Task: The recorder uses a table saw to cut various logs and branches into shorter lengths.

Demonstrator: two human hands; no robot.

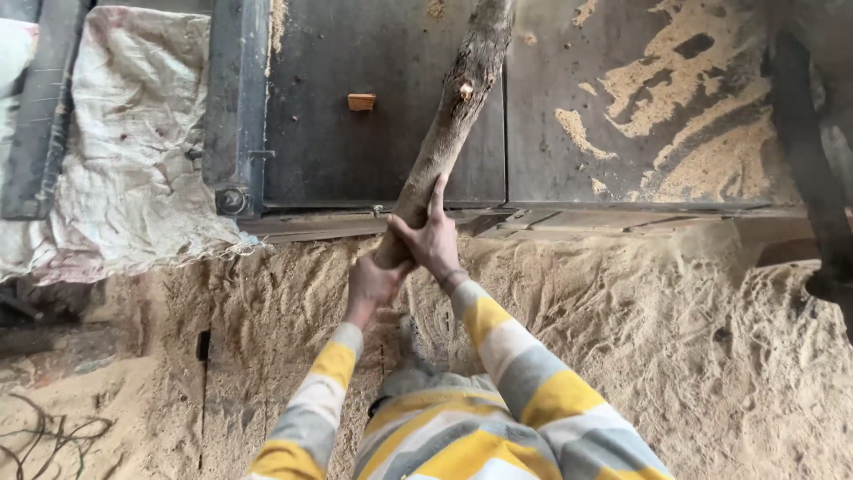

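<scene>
A rough, bark-covered log lies lengthways on the dark metal saw table, its near end sticking out over the table's front edge. My left hand grips that near end from below. My right hand clasps the log just above it, fingers stretched up along the bark. Both sleeves are striped yellow, grey and white.
A small orange wood block sits on the table left of the log. Sawdust is spread over the table's right part and heaped on the floor. A worn white sack drapes over the machine's left side. Wires lie bottom left.
</scene>
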